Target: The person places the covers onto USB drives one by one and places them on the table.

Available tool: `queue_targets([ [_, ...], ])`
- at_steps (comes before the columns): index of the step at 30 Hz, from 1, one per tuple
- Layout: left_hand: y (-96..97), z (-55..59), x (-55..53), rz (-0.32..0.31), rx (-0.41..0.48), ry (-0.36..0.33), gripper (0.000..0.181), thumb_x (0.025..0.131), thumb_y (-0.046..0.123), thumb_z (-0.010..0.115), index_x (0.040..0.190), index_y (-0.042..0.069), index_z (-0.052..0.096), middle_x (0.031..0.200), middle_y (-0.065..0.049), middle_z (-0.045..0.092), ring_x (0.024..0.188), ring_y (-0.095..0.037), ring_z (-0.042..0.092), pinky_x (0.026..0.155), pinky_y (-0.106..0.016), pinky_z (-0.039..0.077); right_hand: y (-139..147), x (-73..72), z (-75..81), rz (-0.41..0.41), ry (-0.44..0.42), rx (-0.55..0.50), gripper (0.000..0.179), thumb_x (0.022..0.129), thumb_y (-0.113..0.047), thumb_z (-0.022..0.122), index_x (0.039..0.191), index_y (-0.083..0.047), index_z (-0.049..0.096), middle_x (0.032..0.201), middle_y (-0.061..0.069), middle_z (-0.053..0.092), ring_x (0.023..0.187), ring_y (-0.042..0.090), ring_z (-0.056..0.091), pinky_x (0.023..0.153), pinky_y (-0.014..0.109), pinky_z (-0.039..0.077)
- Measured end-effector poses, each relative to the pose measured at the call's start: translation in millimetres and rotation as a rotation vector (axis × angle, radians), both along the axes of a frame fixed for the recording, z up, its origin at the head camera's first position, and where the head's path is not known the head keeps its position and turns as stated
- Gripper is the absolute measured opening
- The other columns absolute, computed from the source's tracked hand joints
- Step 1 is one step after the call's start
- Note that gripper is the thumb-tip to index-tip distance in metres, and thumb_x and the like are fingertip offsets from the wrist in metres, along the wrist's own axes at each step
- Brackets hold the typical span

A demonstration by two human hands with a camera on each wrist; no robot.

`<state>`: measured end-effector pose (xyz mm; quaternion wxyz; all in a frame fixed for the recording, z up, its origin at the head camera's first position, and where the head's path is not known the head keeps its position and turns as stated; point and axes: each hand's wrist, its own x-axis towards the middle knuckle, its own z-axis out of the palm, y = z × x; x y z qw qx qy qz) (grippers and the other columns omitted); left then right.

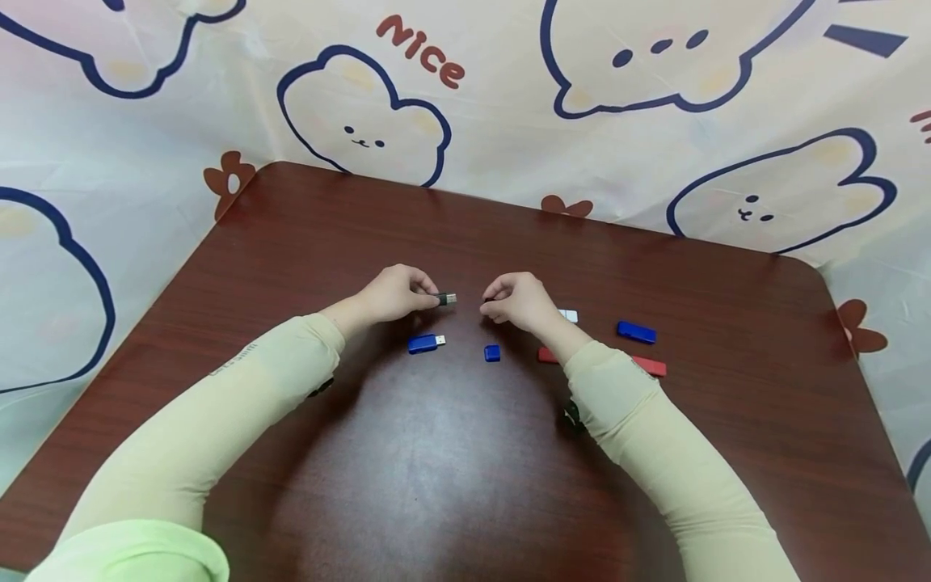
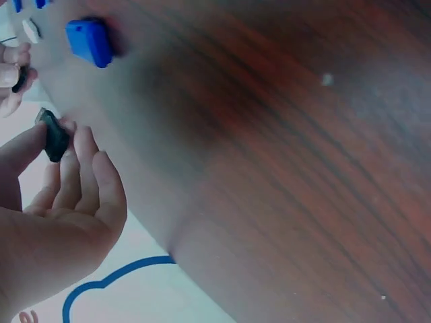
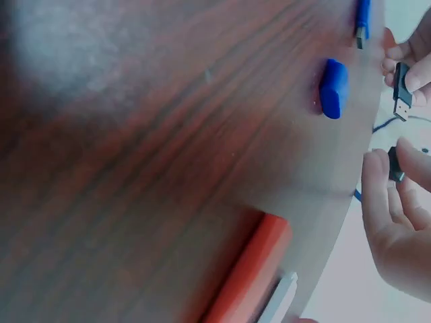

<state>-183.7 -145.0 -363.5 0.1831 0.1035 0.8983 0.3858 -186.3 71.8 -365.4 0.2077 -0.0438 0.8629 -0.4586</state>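
My left hand (image 1: 398, 293) pinches a black USB flash drive (image 1: 446, 299) between thumb and fingers, its metal plug pointing right. Facing it across a small gap, my right hand (image 1: 518, 299) pinches a small black cap (image 3: 395, 165), best seen in the right wrist view. Both hands are above the tabletop. Nearer the person, a blue USB flash drive (image 1: 423, 344) lies uncapped with its plug to the right. A separate blue cap (image 1: 492, 353) lies to the right of that drive, below the right hand in the head view.
Right of the right hand, a red stick (image 1: 650, 366), partly hidden by the forearm, lies on the brown table (image 1: 407, 485). A white stick (image 1: 570, 316) and another blue stick (image 1: 636, 332) lie near it. A cartoon-printed curtain (image 1: 494, 145) hangs along the table's back edge.
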Motion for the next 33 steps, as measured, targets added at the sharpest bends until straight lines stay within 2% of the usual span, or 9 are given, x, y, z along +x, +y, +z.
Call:
queue_targets([
  [5, 3.4, 5.5, 1.6, 0.005, 0.037, -0.034, 0.019, 0.088, 0.016, 0.062, 0.098, 0.001, 0.066, 0.084, -0.011, 0.066, 0.075, -0.020, 0.060, 0.066, -0.024, 0.042, 5.1, 1.8, 0.3, -0.074, -0.082, -0.108, 0.022, 0.082, -0.005, 0.069, 0.103, 0.003, 0.066, 0.093, 0.019, 0.069, 0.078, 0.025, 0.069, 0.077, 0.036, 0.055],
  [10, 6.0, 8.0, 2.7, 0.014, 0.039, -0.049, 0.020, 0.090, 0.018, 0.060, 0.101, 0.002, 0.066, 0.089, -0.013, 0.066, 0.082, -0.019, 0.057, 0.067, -0.024, 0.040, 8.8, 1.5, -1.0, -0.114, -0.116, -0.156, 0.026, 0.085, -0.005, 0.065, 0.110, 0.003, 0.065, 0.101, 0.021, 0.068, 0.068, 0.011, 0.065, 0.078, 0.036, 0.055],
  [14, 6.9, 8.0, 2.8, 0.019, 0.043, -0.057, 0.020, 0.091, 0.019, 0.060, 0.102, 0.002, 0.065, 0.092, -0.014, 0.065, 0.084, -0.021, 0.057, 0.067, -0.024, 0.040, 11.1, 2.5, 1.4, -0.122, -0.156, -0.182, 0.028, 0.088, -0.003, 0.061, 0.115, 0.003, 0.063, 0.103, 0.019, 0.065, 0.068, 0.008, 0.064, 0.081, 0.036, 0.054],
  [20, 8.7, 8.1, 3.4, 0.050, 0.078, -0.095, 0.020, 0.092, 0.020, 0.059, 0.104, 0.004, 0.064, 0.097, -0.015, 0.064, 0.088, -0.025, 0.056, 0.074, -0.030, 0.045, 12.0, 6.0, 3.1, -0.137, -0.171, -0.259, 0.027, 0.088, 0.000, 0.060, 0.115, 0.006, 0.059, 0.097, 0.015, 0.067, 0.070, 0.010, 0.065, 0.078, 0.034, 0.055],
  [25, 12.0, 11.6, 6.1, 0.068, 0.099, -0.100, 0.020, 0.092, 0.020, 0.059, 0.104, 0.004, 0.064, 0.099, -0.016, 0.064, 0.089, -0.026, 0.055, 0.079, -0.035, 0.047, 11.9, 6.6, 3.3, -0.170, -0.169, -0.282, 0.025, 0.087, -0.001, 0.062, 0.111, 0.006, 0.060, 0.093, 0.013, 0.069, 0.080, 0.020, 0.068, 0.081, 0.035, 0.054],
  [29, 14.8, 13.0, 7.5, 0.080, 0.104, -0.100, 0.021, 0.092, 0.020, 0.059, 0.105, 0.004, 0.064, 0.100, -0.017, 0.063, 0.090, -0.027, 0.055, 0.076, -0.031, 0.046, 10.9, 7.6, 5.1, -0.201, -0.180, -0.306, 0.027, 0.087, -0.001, 0.062, 0.113, 0.005, 0.062, 0.096, 0.016, 0.068, 0.091, 0.028, 0.068, 0.085, 0.038, 0.052],
  [33, 16.6, 12.9, 7.1, 0.089, 0.111, -0.107, 0.022, 0.092, 0.021, 0.059, 0.105, 0.005, 0.065, 0.100, -0.017, 0.062, 0.090, -0.028, 0.055, 0.072, -0.029, 0.044, 9.1, 8.1, 7.3, -0.212, -0.190, -0.320, 0.028, 0.087, -0.002, 0.062, 0.115, 0.003, 0.062, 0.100, 0.017, 0.066, 0.093, 0.028, 0.068, 0.086, 0.037, 0.052],
])
